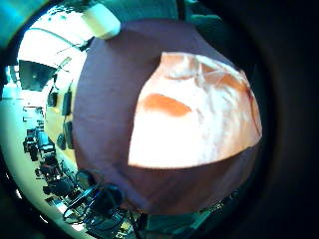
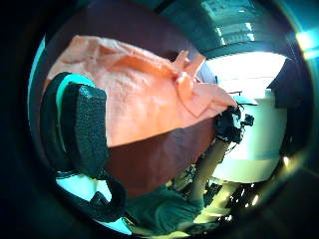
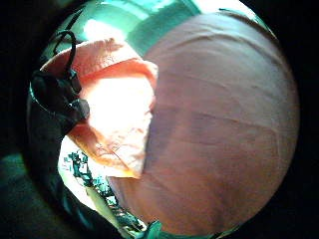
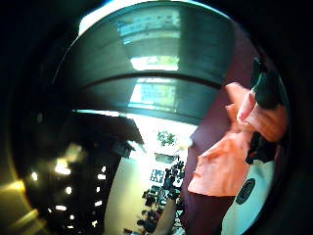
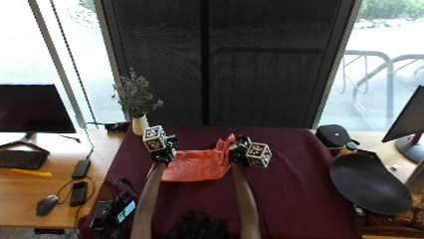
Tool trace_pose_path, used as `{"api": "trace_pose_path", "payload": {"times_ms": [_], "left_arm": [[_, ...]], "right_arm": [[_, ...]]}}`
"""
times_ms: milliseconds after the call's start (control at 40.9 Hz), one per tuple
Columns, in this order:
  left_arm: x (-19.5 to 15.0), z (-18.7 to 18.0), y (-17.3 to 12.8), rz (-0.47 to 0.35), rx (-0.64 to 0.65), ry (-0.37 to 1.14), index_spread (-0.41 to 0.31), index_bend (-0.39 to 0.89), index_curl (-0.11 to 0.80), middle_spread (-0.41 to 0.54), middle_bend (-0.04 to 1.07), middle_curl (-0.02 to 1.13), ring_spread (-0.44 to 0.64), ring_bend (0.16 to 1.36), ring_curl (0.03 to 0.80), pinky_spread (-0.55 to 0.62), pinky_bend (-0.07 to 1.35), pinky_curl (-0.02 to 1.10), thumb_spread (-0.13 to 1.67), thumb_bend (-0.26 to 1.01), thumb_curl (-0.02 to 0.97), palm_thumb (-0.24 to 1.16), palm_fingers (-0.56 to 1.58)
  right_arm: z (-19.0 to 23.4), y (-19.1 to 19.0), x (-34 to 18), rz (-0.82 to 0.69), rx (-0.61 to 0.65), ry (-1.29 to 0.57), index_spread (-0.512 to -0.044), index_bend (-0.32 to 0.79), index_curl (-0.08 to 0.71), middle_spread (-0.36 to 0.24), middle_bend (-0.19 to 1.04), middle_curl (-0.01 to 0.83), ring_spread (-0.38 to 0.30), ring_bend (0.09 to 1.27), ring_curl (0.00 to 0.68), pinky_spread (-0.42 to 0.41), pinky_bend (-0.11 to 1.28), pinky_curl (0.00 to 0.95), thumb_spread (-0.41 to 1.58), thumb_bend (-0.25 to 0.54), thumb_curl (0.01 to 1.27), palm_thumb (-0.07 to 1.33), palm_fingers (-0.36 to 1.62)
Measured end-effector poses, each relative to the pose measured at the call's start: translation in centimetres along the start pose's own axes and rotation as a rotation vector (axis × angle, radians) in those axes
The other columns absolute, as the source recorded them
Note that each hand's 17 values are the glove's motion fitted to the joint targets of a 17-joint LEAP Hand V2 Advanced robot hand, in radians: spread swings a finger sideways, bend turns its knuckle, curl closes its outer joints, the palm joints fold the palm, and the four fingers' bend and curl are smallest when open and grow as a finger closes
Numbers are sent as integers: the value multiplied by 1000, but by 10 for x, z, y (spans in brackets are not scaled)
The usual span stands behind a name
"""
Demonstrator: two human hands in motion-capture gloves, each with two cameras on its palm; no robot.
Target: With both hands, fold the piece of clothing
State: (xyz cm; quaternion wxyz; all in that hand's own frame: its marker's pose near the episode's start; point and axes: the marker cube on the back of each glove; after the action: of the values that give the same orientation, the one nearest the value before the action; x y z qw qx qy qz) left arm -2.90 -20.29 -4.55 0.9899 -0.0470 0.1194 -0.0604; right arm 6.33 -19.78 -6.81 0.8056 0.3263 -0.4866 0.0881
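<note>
An orange-pink garment [image 5: 195, 168] lies partly folded on the maroon tablecloth [image 5: 291, 184], in front of the person. My left hand [image 5: 161, 149] grips its far left edge. At the far right corner, my right hand [image 5: 240, 152] pinches the cloth and holds it up in a small peak. The left palm views show the garment [image 1: 199, 114] spread on the cloth below, with a gloved finger [image 2: 82, 129] beside the garment [image 2: 139, 99]. In the right thumb side view, gloved fingers [image 4: 266, 88] hold a fold of the garment [image 4: 220, 166]. The other hand [image 3: 57, 97] grips the garment [image 3: 117, 109] at its edge.
A plant in a white vase [image 5: 138, 107] stands at the table's far left corner. A black round dish [image 5: 368, 184] and a black case [image 5: 334, 134] sit at the right. A dark device with cables [image 5: 116, 211] lies at the near left. A monitor [image 5: 33, 107] stands on the wooden desk.
</note>
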Motion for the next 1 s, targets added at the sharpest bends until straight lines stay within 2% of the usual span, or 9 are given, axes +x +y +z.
{"api": "trace_pose_path", "payload": {"times_ms": [122, 269, 342, 635, 709, 806, 855, 929, 1002], "left_arm": [[-21, -42, -4, -10, 164, 13, -96, 146, 359, 34, 194, 374, 249, 555, 351, 356, 499, 333, 1536, 31, 168, 104, 256], [-50, -53, -10, -20, 279, 71, -95, 148, 359, 25, 205, 383, 238, 564, 349, 358, 469, 329, 1544, 59, 185, 165, 294], [-63, -58, -3, -32, 321, 76, -95, 143, 357, 18, 208, 389, 229, 561, 347, 357, 465, 330, 1547, 70, 192, 187, 304], [-95, -69, 34, -82, 373, 101, -95, 140, 347, 12, 196, 403, 219, 568, 343, 356, 449, 334, 1554, 91, 203, 234, 313], [-101, -68, 34, -85, 394, 106, -95, 140, 345, 11, 194, 404, 218, 568, 341, 357, 446, 335, 1553, 93, 205, 239, 314], [-109, -60, 26, -83, 422, 117, -95, 140, 343, 11, 193, 405, 217, 569, 339, 357, 443, 336, 1557, 97, 207, 246, 315], [-110, -56, 26, -83, 421, 122, -95, 140, 342, 11, 192, 406, 216, 569, 338, 357, 442, 337, 1559, 101, 208, 254, 315], [-109, -51, 26, -84, 413, 124, -95, 141, 341, 10, 192, 406, 216, 569, 337, 357, 440, 338, 1558, 104, 211, 262, 315], [-108, -49, 24, -83, 413, 124, -99, 140, 339, 10, 190, 406, 216, 569, 335, 359, 443, 341, 1557, 105, 212, 266, 317]], "right_arm": [[61, 12, -67, -231, -126, -117, -176, 163, 298, -53, 205, 420, -142, 561, 397, -151, 596, 340, 864, 230, 534, 1177, 1037], [131, 51, -78, -108, -312, 84, -184, 145, 313, -69, 186, 436, -150, 525, 400, -148, 550, 337, 770, 193, 562, 1197, 1039], [175, 76, -86, -117, -433, 61, -187, 144, 321, -81, 180, 441, -151, 517, 404, -143, 524, 336, 740, 180, 574, 1210, 1035], [288, 167, -93, -569, -757, 228, -198, 123, 330, -85, 165, 447, -143, 496, 418, -115, 489, 343, 691, 147, 615, 1236, 1011], [299, 198, -89, -566, -950, 202, -199, 111, 326, -78, 148, 441, -141, 510, 427, -105, 495, 349, 687, 150, 627, 1247, 985], [297, 239, -77, -395, -1309, 202, -206, 61, 305, -66, 107, 416, -135, 588, 455, -74, 536, 370, 704, 168, 644, 1253, 872], [295, 240, -69, -375, -1323, 290, -212, 32, 285, -59, 93, 399, -136, 636, 470, -56, 563, 382, 715, 175, 652, 1252, 795], [296, 225, -57, -444, -1196, 440, -221, 19, 257, -50, 112, 384, -140, 694, 485, -37, 594, 391, 735, 183, 660, 1250, 712], [295, 214, -54, -521, -1159, 422, -225, 6, 224, -36, 110, 368, -136, 743, 492, -22, 619, 398, 761, 190, 666, 1245, 618]]}}
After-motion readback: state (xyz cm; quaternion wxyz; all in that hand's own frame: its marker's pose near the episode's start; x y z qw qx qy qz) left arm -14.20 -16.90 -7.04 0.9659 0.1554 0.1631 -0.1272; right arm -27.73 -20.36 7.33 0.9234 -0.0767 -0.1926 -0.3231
